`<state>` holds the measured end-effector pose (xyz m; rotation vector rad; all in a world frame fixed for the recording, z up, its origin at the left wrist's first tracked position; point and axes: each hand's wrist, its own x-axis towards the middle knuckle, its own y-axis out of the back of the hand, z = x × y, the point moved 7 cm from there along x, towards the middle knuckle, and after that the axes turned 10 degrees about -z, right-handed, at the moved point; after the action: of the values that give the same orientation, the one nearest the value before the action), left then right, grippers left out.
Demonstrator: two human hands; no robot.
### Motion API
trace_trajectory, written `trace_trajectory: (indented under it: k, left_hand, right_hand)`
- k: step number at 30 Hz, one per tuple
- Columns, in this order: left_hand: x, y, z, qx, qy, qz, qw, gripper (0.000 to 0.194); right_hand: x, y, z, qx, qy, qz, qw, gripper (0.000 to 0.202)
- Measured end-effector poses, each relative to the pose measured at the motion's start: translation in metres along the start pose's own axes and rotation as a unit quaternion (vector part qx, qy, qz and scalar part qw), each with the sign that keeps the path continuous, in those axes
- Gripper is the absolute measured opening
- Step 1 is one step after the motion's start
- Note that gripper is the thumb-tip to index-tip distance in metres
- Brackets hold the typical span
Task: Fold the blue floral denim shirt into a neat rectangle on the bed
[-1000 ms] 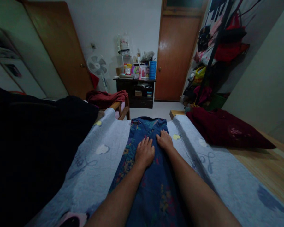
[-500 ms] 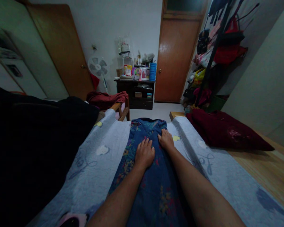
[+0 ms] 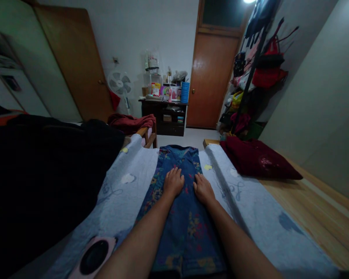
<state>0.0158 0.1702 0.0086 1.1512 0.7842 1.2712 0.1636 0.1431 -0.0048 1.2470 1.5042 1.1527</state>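
Note:
A dark blue garment (image 3: 178, 217) with a floral print lies lengthwise on a pale patterned bedsheet (image 3: 116, 209), its collar end pointing away from me. My left hand (image 3: 173, 182) rests palm down on the middle of the cloth, fingers stretched forward. On the garment's right edge lies my right hand (image 3: 203, 187), also flat with its fingers extended. Neither hand grips anything that I can see. Parts of the garment are hidden under my forearms.
Black clothing (image 3: 52, 166) is heaped on the left, near a pink device with a round black face (image 3: 94, 255). A folded maroon garment (image 3: 258, 159) lies at right beside bare wooden boards (image 3: 308, 205). Beyond stand a fan (image 3: 120, 83), a dark cabinet (image 3: 163, 120) and a door (image 3: 206, 77).
My right hand has slid back toward me along the garment's right edge. My left hand has shifted slightly. The view has turned a little, showing more of the pink device.

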Motion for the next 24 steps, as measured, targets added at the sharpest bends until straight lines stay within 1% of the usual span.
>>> trace_trajectory:
  k: [4,7,9,11,14,16,17,19,21,24]
  left_hand:
    - [-0.009,0.014,0.0,-0.021,0.004,0.033,0.999,0.041]
    - [-0.026,0.017,0.006,-0.025,-0.04,0.022,0.999,0.037]
    - [-0.043,0.016,0.01,-0.029,-0.069,-0.001,0.997,0.035]
    - [-0.062,0.013,0.011,-0.031,-0.077,-0.04,0.996,0.038]
    - [-0.097,0.008,0.011,-0.023,-0.067,-0.139,0.988,0.051]
    - [-0.123,0.01,0.01,-0.018,-0.053,-0.205,0.977,0.061]
    - [-0.137,0.013,0.01,-0.017,-0.051,-0.226,0.973,0.065]
    - [-0.163,0.021,0.01,-0.015,-0.049,-0.249,0.967,0.068]
    - [-0.186,0.027,0.01,-0.014,-0.05,-0.259,0.964,0.067]
    - [-0.213,0.033,0.006,-0.007,-0.048,-0.243,0.969,0.064]
  right_hand:
    - [-0.03,-0.004,0.003,0.002,0.005,-0.017,1.0,0.054]
    - [-0.051,-0.006,0.006,0.004,0.011,-0.015,1.0,0.055]
    - [-0.063,-0.006,0.008,-0.001,0.013,-0.011,1.0,0.055]
    - [-0.075,-0.007,0.008,-0.008,0.015,-0.01,1.0,0.055]
    - [-0.092,-0.008,0.006,-0.015,0.021,-0.013,1.0,0.055]
    - [-0.104,-0.009,0.004,-0.016,0.021,-0.019,0.999,0.055]
    - [-0.11,-0.009,0.003,-0.016,0.02,-0.022,0.999,0.056]
    - [-0.123,-0.01,0.002,-0.021,0.018,-0.027,0.999,0.055]
    - [-0.135,-0.01,0.001,-0.026,0.022,-0.035,0.999,0.055]
    - [-0.149,-0.011,0.0,-0.022,0.024,-0.065,0.997,0.056]
